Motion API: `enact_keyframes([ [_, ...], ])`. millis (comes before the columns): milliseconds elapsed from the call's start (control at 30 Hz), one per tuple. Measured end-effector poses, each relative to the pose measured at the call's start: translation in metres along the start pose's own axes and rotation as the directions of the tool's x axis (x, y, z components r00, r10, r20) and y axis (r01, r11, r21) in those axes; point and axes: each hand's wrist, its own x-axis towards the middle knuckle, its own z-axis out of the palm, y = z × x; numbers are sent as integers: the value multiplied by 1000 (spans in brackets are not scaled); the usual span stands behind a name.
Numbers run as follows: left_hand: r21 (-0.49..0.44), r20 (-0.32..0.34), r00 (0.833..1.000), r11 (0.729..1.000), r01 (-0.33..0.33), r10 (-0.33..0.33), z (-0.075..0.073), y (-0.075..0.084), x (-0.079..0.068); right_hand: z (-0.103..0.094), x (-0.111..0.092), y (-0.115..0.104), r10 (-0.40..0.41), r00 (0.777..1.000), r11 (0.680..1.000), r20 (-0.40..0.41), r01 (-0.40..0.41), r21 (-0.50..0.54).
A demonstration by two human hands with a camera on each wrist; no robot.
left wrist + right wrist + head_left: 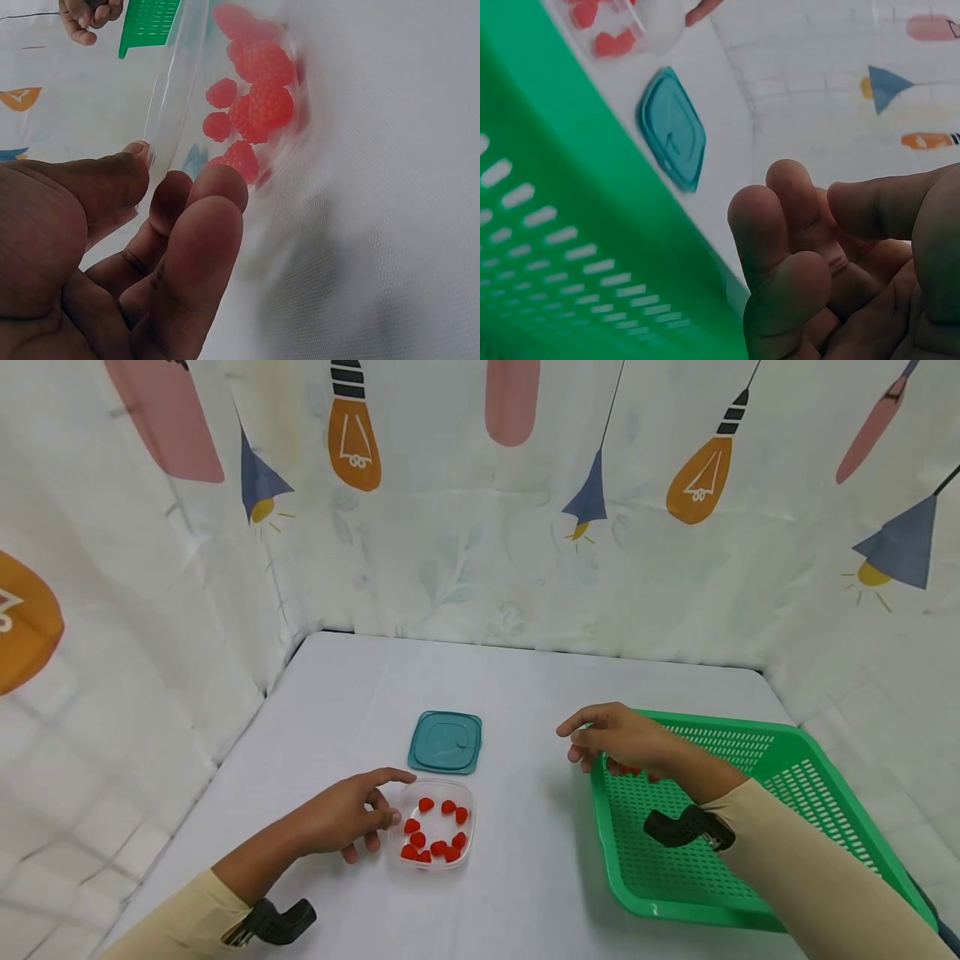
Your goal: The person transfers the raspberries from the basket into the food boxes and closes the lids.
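Several red raspberries (268,105) lie in a small transparent square container (471,802) left of the table's middle. My left hand (341,814) is at the container's left side, its index finger stretched along the far corner and the thumb right at the rim. Its other fingers are loosely bent beside the wall, as the left wrist view shows. Over the left rim of a green basket (611,860) hovers my right hand (618,735), fingers loosely bent and nothing between them. Below that hand, more raspberries (630,770) show inside the basket, partly hidden.
A teal square lid (446,742) lies flat just behind the container. The white tabletop (532,860) separates container and basket. Patterned curtains (480,552) close off the back and both sides.
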Motion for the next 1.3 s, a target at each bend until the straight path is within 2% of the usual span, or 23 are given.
enact_keyframes([
  [133, 4, 0, 1000, 1000, 3, -3, 0, 0, 0, -10, -7, 8, 26, 1000, 999, -9, -26, 20],
  [433, 10, -4, 1000, 1000, 13, -13, 0, 2, -1, -30, -16, 32, -40, 999, 997, -5, 40, 63],
  [567, 9, -10, 1000, 1000, 19, -19, 0, 3, -1, -34, -17, 42, -29, 999, 998, -17, 30, 54],
  [867, 7, -3, 1000, 1000, 18, -18, 0, 3, -2, -37, -13, 72, 30, 998, 999, -51, -29, 26],
  [1133, 10, -7, 1000, 1000, 7, -7, 1, 2, -1, -36, -8, 99, 48, 997, 998, -61, -50, -26],
  [1300, 7, -9, 1000, 1000, 1, -1, 1, 1, -1, -33, -6, 108, 47, 997, 997, -60, -50, -56],
])
